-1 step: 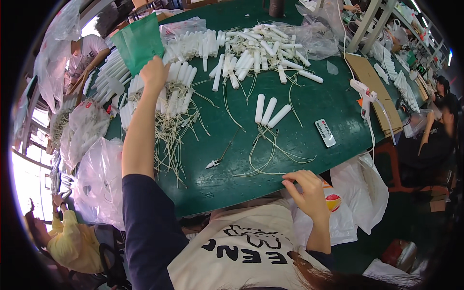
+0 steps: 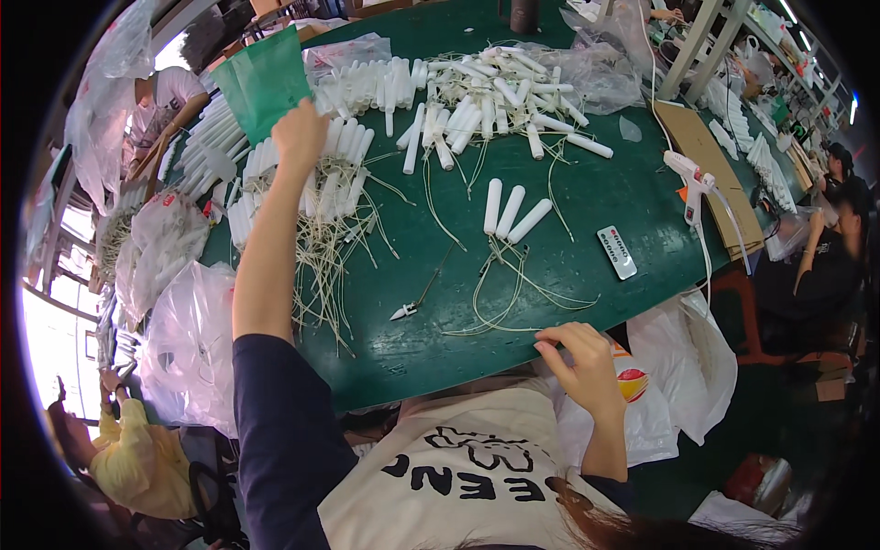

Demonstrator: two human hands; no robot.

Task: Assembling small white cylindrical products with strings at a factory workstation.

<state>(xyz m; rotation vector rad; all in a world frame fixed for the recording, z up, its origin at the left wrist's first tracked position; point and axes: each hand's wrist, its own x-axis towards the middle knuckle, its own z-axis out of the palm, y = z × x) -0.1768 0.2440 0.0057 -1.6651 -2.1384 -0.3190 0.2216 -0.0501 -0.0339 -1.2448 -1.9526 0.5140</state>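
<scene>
My left hand [image 2: 301,136] is stretched far out at the left, over a pile of white tubes [image 2: 346,137] with thin wires. It is beside the lower right corner of a green plastic bag [image 2: 264,82]. The fingertips point away, so whether they grip anything is hidden. At the table's near edge my right hand [image 2: 587,362] is closed, thumb and forefinger pinching the end of a pale wire [image 2: 495,326]. That wire runs toward three white tubes [image 2: 511,213] fanned out mid-table. Left of the wire lies a small white pointed piece [image 2: 401,313] on a dark lead.
A large heap of wired white tubes [image 2: 495,92] covers the table's far side. To the right lie a white remote control [image 2: 618,253], a white glue gun [image 2: 689,179] and a cardboard strip [image 2: 710,174]. Clear plastic bags [image 2: 188,321] bulge at the left edge; other people sit around.
My left hand has shifted slightly right and farther away, past the green bag's corner. The right hand and the wire stay where they were.
</scene>
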